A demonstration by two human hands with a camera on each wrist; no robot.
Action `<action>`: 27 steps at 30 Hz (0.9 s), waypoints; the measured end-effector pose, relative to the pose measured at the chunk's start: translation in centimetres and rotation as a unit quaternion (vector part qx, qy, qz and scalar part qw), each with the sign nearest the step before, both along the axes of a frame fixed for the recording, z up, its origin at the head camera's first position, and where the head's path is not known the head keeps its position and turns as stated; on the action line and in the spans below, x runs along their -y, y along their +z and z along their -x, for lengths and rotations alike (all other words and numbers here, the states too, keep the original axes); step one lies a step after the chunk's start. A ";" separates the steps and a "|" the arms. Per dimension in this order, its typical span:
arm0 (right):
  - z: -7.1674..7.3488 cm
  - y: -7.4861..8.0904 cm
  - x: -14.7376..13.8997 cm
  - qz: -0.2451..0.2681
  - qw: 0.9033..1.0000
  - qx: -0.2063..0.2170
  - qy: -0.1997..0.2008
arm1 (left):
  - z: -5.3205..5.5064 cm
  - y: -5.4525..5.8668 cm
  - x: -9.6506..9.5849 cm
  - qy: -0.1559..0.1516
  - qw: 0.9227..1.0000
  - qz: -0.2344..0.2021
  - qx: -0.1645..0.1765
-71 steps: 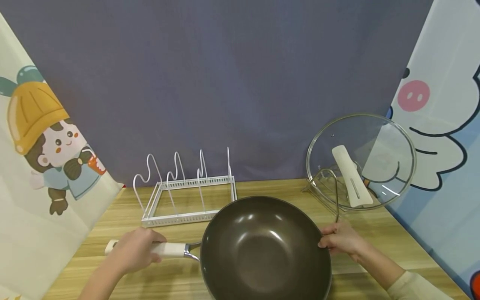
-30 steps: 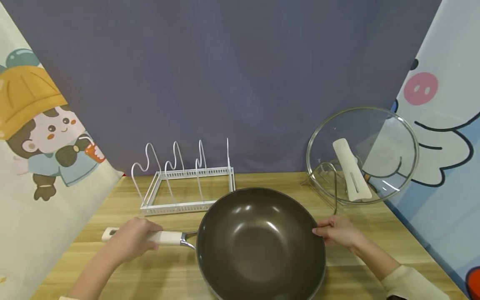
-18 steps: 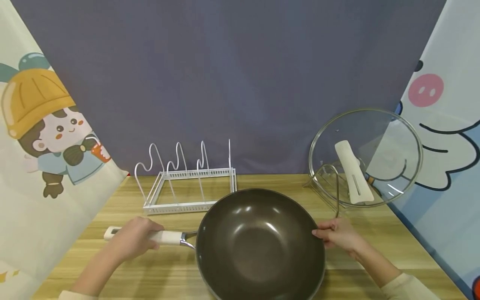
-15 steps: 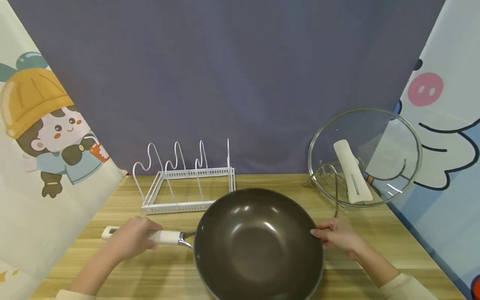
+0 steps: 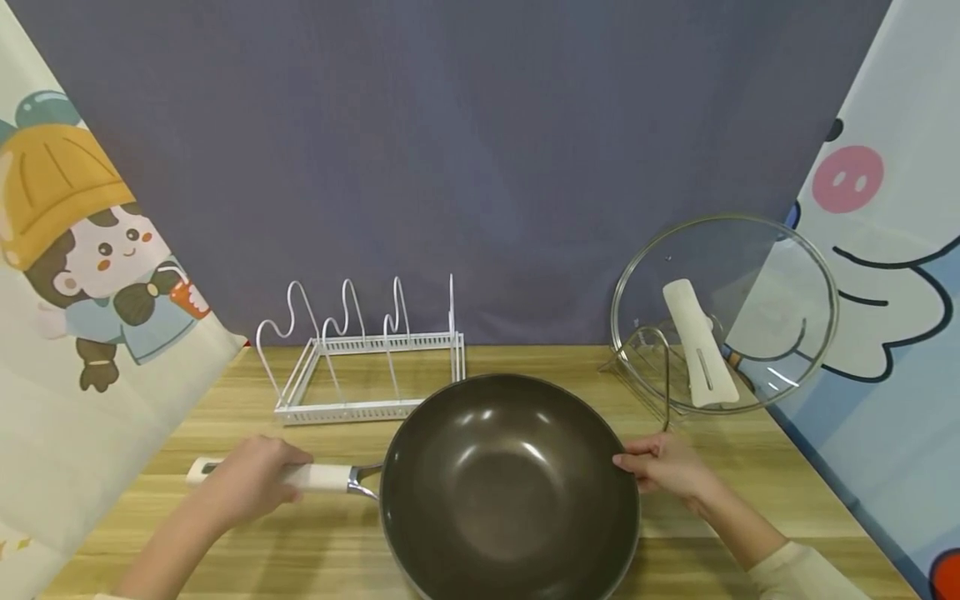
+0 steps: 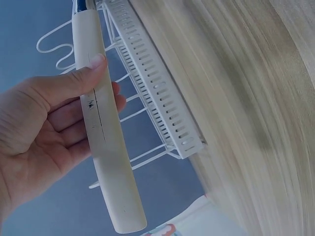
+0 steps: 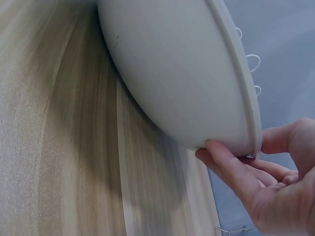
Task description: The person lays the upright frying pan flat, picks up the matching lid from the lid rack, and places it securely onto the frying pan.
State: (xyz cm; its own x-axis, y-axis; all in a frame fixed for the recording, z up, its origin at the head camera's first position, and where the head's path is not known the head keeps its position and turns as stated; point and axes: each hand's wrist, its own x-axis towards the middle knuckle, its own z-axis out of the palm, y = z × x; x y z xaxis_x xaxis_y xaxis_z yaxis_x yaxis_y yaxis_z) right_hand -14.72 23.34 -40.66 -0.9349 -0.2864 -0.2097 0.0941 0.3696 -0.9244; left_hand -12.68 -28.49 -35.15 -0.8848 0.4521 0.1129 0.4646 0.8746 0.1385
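Observation:
A deep wok (image 5: pixel 506 492) with a dark brown inside and a pale outer wall (image 7: pixel 172 69) faces upward at the front of the table. My left hand (image 5: pixel 251 477) grips its cream handle (image 5: pixel 318 477); in the left wrist view the thumb lies across the handle (image 6: pixel 106 137) and the fingers curl behind it. On the opposite side my right hand (image 5: pixel 667 468) pinches the rim, thumb on the inner edge. The right wrist view has the fingers (image 7: pixel 229 164) beneath the outer wall. The wok's near edge is cut off by the head view.
Behind the wok stands a white wire rack (image 5: pixel 352 411) with upright loops. At the back right a glass lid (image 5: pixel 757 267) with a cream handle leans on a small metal stand (image 5: pixel 666 375), close to my right hand. Printed cloths hang left and right of the wooden table (image 5: pixel 750 483).
Both hands keep their hold on the wok. It has shifted slightly left in the head view, as has the background a little. The rack and lid stay in place.

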 end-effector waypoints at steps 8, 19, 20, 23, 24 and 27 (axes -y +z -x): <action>-0.3 0.2 0.1 -0.012 1.000 -0.003 -0.005 | 0.0 -0.3 0.2 -0.001 1.000 -0.023 0.007; -0.5 0.3 0.1 -0.015 1.000 -0.005 -0.008 | 0.1 0.1 0.4 0.014 1.000 -0.020 0.011; -0.5 0.3 0.1 -0.016 1.000 -0.004 -0.010 | 0.2 0.1 0.3 0.012 1.000 -0.018 0.013; -0.4 0.2 -0.1 -0.011 1.000 0.000 -0.009 | 0.3 0.2 0.3 0.008 1.000 -0.013 0.023; -0.3 0.1 -0.2 -0.007 1.000 0.003 -0.005 | 0.4 0.3 0.3 0.005 1.000 -0.011 0.027; 0.0 -0.1 -0.4 0.025 0.999 0.021 0.013 | 0.7 0.3 0.5 -0.015 0.999 -0.009 0.035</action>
